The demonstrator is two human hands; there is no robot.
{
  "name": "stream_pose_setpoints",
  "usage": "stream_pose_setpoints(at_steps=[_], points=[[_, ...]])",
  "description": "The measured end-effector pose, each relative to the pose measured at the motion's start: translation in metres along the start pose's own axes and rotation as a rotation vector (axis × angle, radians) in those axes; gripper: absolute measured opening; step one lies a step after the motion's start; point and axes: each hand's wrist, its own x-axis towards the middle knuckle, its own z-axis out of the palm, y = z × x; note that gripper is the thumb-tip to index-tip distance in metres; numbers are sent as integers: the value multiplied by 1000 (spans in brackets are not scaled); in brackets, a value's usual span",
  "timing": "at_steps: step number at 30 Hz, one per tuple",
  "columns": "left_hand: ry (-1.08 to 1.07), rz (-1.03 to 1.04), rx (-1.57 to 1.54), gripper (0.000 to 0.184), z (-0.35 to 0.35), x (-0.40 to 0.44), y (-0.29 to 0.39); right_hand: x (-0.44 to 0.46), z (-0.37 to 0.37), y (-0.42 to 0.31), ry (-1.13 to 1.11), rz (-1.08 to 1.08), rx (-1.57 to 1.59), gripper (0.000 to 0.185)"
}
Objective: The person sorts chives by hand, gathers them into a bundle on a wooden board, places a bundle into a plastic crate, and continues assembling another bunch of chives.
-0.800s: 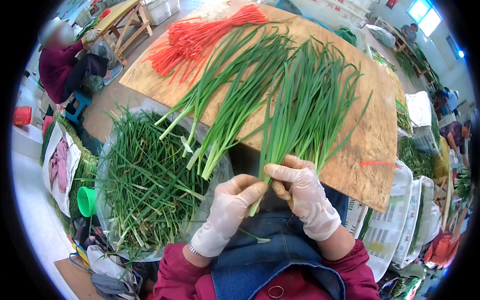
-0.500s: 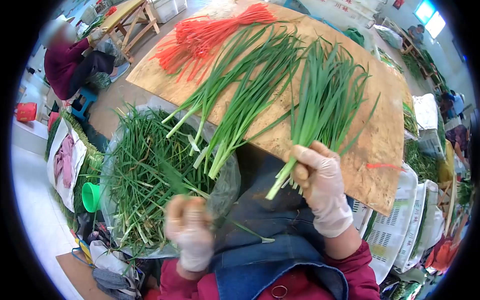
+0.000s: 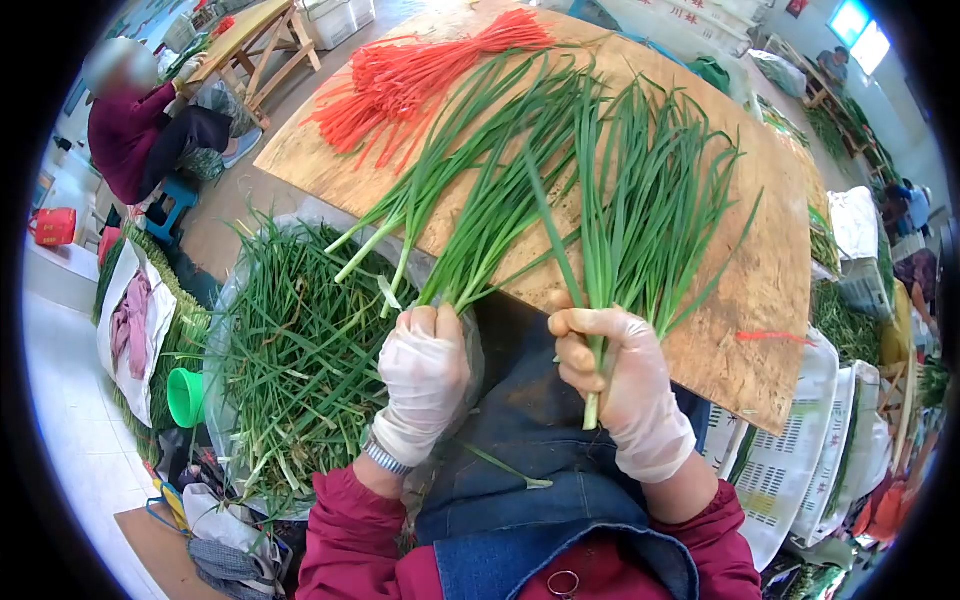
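A bunch of green garlic chives [image 3: 650,200] lies with its leaves fanned over the wooden board, and my gloved right hand [image 3: 630,390] is closed around its pale stalk ends. Beside it rests a middle bunch of chives [image 3: 500,220]; the fingers of my gloved left hand [image 3: 425,375] are closed on its lower stalks at the board's edge. More chives [image 3: 385,225] lie to the left, their white ends hanging over that edge. My fingers hide the ends of the gripped stalks.
Red ties [image 3: 430,75] are heaped at the board's [image 3: 740,330] far left. A plastic-lined container [image 3: 215,370] of loose leaves stands at left, near a green cup [image 3: 186,397]. White crates [image 3: 790,440] stand at right. A person [image 3: 135,130] sits at back left.
My left hand has moved up and right from over the leaf container and closed on the middle bunch. My right hand keeps its grip, its held stalks now more upright.
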Motion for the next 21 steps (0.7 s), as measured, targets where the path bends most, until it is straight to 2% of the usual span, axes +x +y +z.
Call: stream_pose_setpoints(at_steps=[3,4,7,8,11,12,15,16,19,21], points=[[196,-34,-220,18,-13,3,5,1,12,11,65,-50,-136,19],[210,-97,-383,11,-16,2,5,2,15,16,89,-74,-209,20],[131,-468,-905,6,-28,3,11,8,23,30,139,-76,-371,24],[-21,-874,-1207,4,-44,8,21,12,26,32,139,-63,-379,24],[-159,-1159,-1503,6,-53,11,26,21,27,37,68,-38,-293,21],[-187,-1161,-1489,10,-52,9,26,22,26,37,38,-25,-272,19],[-8,-734,-1015,11,-35,-11,30,17,30,38,60,-66,-322,12],[116,-501,-815,10,-39,-8,32,14,33,38,85,-91,-361,12],[285,-376,-684,6,-38,-12,29,12,39,41,118,-80,-347,7],[287,-471,-757,7,-46,-18,27,10,43,42,120,-73,-319,6]])
